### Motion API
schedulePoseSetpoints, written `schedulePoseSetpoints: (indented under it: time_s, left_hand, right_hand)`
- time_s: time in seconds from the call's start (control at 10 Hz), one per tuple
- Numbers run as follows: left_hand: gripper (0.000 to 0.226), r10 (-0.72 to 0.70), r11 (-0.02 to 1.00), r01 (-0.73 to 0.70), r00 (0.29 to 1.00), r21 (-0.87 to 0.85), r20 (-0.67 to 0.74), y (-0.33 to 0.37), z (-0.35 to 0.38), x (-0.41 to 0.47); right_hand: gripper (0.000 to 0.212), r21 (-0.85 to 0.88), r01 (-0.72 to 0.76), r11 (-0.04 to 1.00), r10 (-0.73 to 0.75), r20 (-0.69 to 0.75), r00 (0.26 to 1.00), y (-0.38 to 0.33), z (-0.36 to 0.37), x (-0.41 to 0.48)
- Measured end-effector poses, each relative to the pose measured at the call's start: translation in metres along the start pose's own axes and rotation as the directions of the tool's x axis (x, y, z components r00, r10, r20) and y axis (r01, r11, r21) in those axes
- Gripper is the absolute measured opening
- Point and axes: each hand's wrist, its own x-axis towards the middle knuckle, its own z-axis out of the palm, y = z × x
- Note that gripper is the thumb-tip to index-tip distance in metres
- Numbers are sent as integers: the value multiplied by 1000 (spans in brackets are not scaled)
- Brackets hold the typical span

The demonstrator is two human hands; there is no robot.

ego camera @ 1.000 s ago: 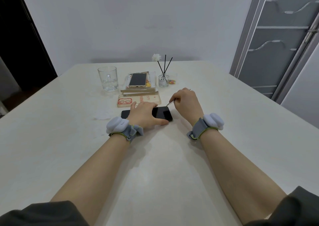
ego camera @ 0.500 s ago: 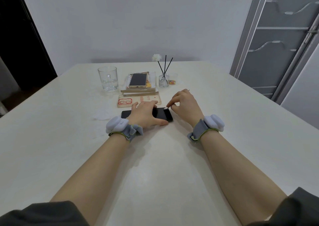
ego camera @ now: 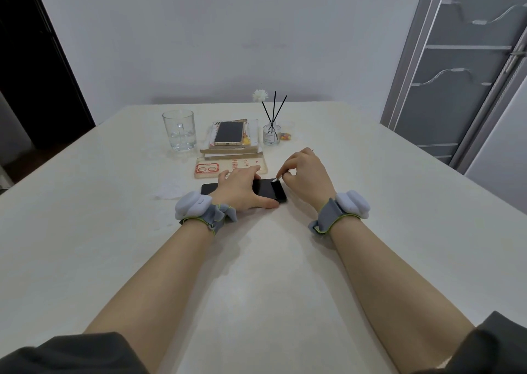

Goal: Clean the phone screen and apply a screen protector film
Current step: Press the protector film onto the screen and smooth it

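A black phone [ego camera: 268, 190] lies flat on the white table [ego camera: 256, 259], its long side running left to right. My left hand [ego camera: 242, 188] rests on its middle, fingers straight across the screen and the thumb along the near edge. My right hand [ego camera: 306, 174] hovers at the phone's right end, where thumb and forefinger pinch a small white tab [ego camera: 275, 179] that touches the far right corner of the screen. The phone's left half is mostly hidden by my left hand.
Just behind the phone lies a clear phone case [ego camera: 225, 168] with red print. Further back are a book stack [ego camera: 231, 151] with a gold phone [ego camera: 229, 132] on top, a glass mug [ego camera: 179, 129], a reed diffuser [ego camera: 271, 134] and a crumpled white wipe [ego camera: 168, 191].
My right hand has lowered and moved left, bringing the pinched white tab from above the phone down onto its far right corner. My left hand has stayed on the phone.
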Motion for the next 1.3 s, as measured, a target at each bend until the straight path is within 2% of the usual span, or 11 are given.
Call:
schedulePoseSetpoints:
  time_s: [0.5,0.9,1.3]
  left_hand:
    - [100,-2,1000,2,1000,-13,3,0,0,-1]
    - [101,-4,1000,4,1000,-11,-1,1,-1,-1]
    - [102,-6,1000,6,1000,-20,-6,-1,1,1]
  right_hand:
    - [29,21,-37,999,37,-15,999,-1,-1,1]
    - [29,-45,33,998,-32,17,999,-3,1,2]
    - [27,-47,30,998,-30,0,1000,-4,3,2]
